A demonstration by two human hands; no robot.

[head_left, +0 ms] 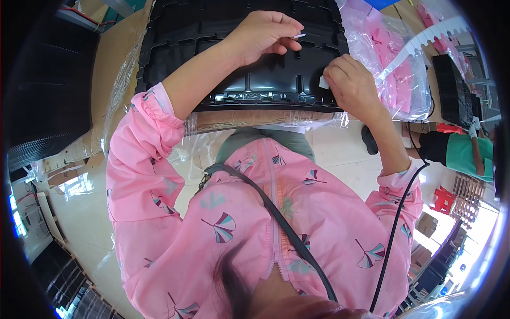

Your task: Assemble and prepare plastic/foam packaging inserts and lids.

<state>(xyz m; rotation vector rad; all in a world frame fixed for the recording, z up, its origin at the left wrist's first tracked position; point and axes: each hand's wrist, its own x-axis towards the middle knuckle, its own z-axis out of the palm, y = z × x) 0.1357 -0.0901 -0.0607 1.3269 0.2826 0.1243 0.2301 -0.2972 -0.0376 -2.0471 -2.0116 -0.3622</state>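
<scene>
A black molded plastic tray (180,32) with raised ribs and compartments lies in front of me. Over its middle, my left hand (265,36) is closed, with a small thin white piece (300,35) pinched at the fingertips. My right hand (351,82) is at the tray's near right corner, its fingers bent together. A small flat white piece (323,82), like a slip of paper or a label, sticks out from its fingertips over the tray's edge. The curled fingers partly hide both pieces.
Brown cardboard (234,119) and clear wrap lie beneath the tray. Pink items in clear plastic bags (396,80) are on the right. A large black panel (50,80) stands at the left. At the far right is another person in a green top (462,154). A black cable (396,228) hangs by my right arm.
</scene>
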